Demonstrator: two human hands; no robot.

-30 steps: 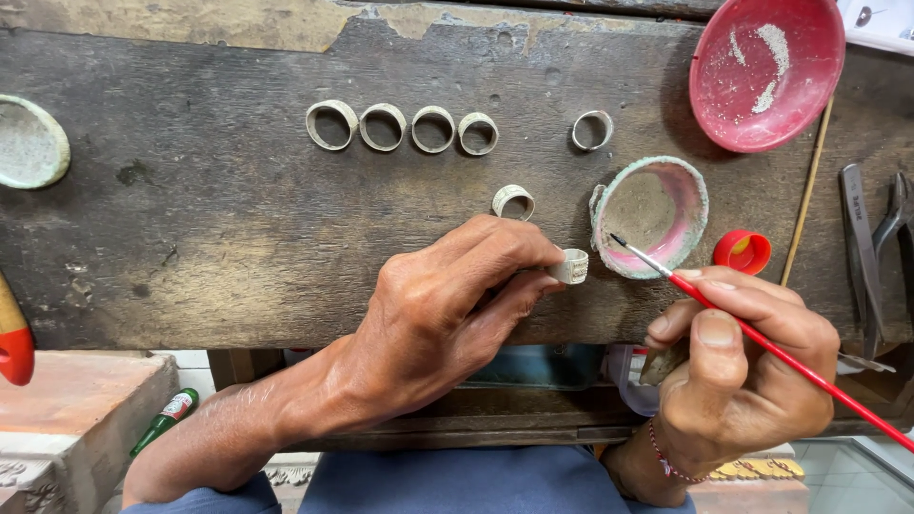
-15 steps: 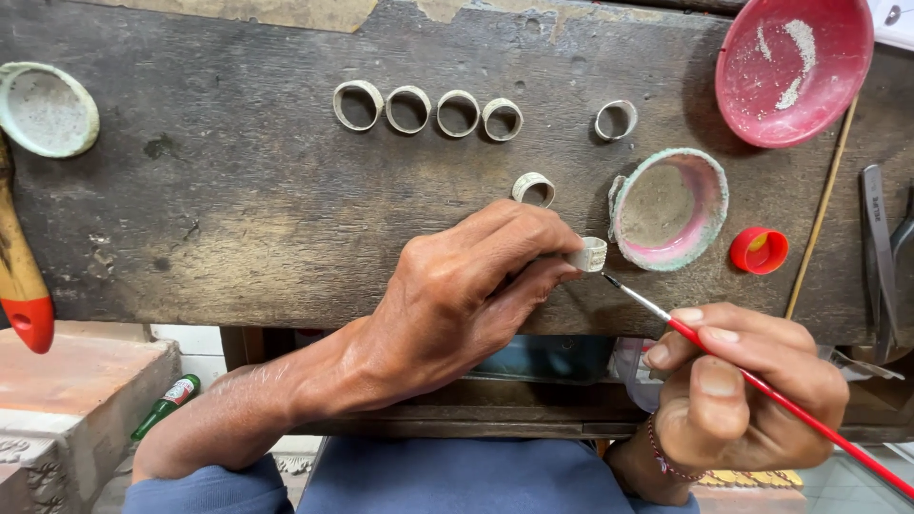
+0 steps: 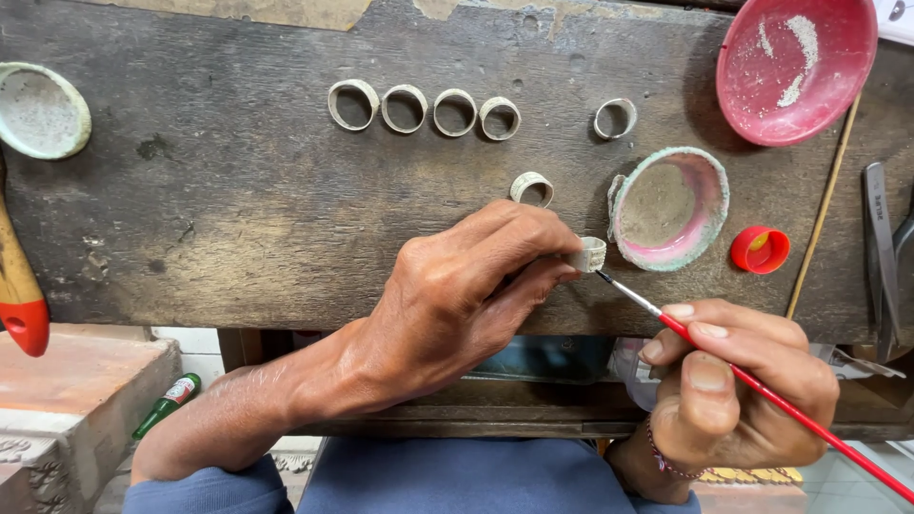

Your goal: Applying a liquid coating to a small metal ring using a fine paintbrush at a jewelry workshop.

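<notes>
My left hand pinches a small pale metal ring between thumb and fingertips, just above the near edge of the dark wooden bench. My right hand holds a thin red-handled paintbrush, and the bristle tip touches the ring's lower right side. Just beyond the held ring sits a pink-rimmed dish crusted with grey paste. One more ring lies on the bench right behind my left fingers.
Several rings lie in a row at the back, one apart. A red bowl with white powder, a red bottle cap, a thin stick, pliers, a pale dish and a red-tipped wooden handle surround them.
The brush tip has come down from beside the pink dish to the ring in my left hand. The view has shifted slightly; my left hand keeps its grip.
</notes>
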